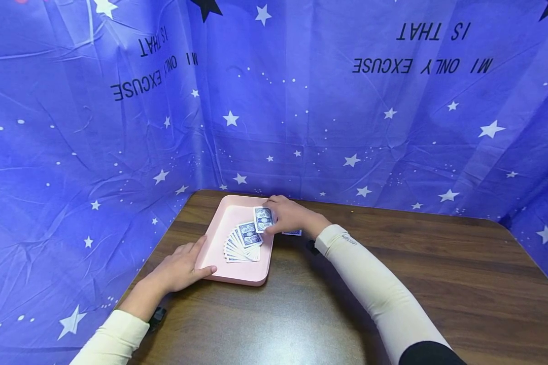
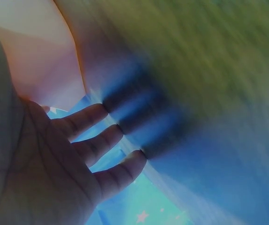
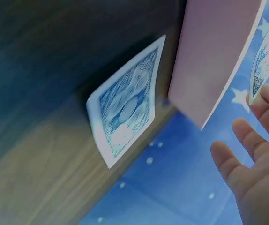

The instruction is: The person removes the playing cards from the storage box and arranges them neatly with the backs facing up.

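Observation:
Over the right side of a pink tray point(image 1: 213, 229), my right hand point(image 1: 288, 215) pinches a blue-backed playing card point(image 1: 262, 219) between thumb and fingers. The right wrist view shows this card point(image 3: 265, 63) at the fingertips, above the tray's side wall. Inside the tray lies a fan of playing cards point(image 1: 242, 248), the top one with its blue back up. My left hand point(image 1: 180, 266) rests at the tray's left edge, thumb over the near rim. In the left wrist view its fingers point(image 2: 120, 173) are spread and fairly straight beside the tray.
Another blue-backed card point(image 3: 127, 105) lies on the brown wooden table point(image 1: 438, 268) just right of the tray, partly hidden by my right hand in the head view. Blue star-patterned cloth point(image 1: 301, 126) hangs behind and along the sides of the table.

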{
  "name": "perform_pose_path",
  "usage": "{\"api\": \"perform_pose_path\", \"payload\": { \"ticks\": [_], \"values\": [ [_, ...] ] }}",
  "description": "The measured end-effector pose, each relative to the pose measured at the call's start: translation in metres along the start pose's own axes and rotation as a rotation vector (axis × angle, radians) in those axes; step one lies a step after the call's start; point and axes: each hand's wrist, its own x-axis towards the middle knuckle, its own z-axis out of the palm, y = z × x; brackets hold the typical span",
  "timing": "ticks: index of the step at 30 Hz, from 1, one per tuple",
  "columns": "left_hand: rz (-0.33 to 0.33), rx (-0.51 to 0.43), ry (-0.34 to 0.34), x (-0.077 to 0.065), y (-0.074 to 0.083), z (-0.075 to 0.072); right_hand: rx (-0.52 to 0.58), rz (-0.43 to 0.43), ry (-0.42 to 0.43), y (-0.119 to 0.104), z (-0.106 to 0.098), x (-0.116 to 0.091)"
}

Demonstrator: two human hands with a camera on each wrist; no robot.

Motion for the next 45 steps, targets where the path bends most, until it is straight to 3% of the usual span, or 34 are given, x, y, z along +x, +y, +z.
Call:
{"api": "perform_pose_path", "payload": {
  "ticks": [23, 32, 45],
  "values": [
    [0.002, -0.008, 0.006, -0.001, -0.001, 0.0, 0.073, 0.133, 0.066, 0.057, -0.009, -0.048],
    [-0.006, -0.005, -0.007, -0.002, 0.002, -0.001, 0.073, 0.136, 0.113, 0.076, -0.007, -0.066],
    [-0.001, 0.001, 0.001, 0.001, -0.001, 0.002, 0.033, 0.199, 0.064, 0.097, -0.003, -0.091]
  ]
}}
